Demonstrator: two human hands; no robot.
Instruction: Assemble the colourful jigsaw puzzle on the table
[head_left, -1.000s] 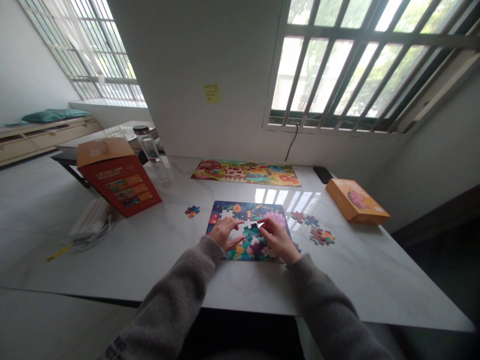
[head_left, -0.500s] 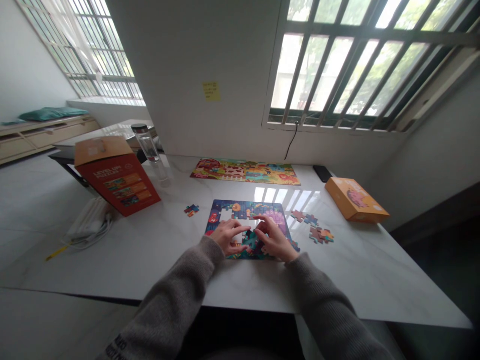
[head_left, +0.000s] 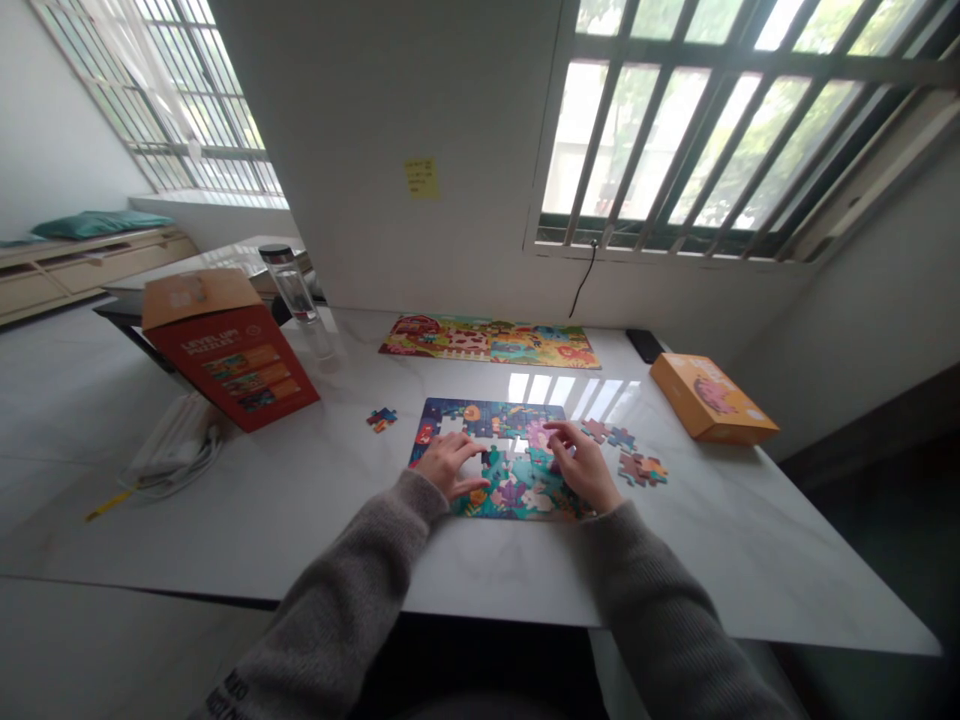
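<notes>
A partly filled jigsaw puzzle lies on the white table before me, with white gaps in its upper left and middle. My left hand rests at the puzzle's left side, thumb and fingers apart, nothing between them. Over the right part of the puzzle hovers my right hand, its fingers loosely bent and apart with no piece visible in them. Just right of the puzzle lie loose puzzle pieces and a joined brown-orange cluster. Another small cluster of pieces sits to the left.
A long finished puzzle strip lies toward the wall. On the left stand a red puzzle box, a glass bottle and a white power strip with cables. An orange box and a black phone are at the right.
My right hand has moved right, from the puzzle's middle to its right side, uncovering filled pieces there. My left hand stays almost in place.
</notes>
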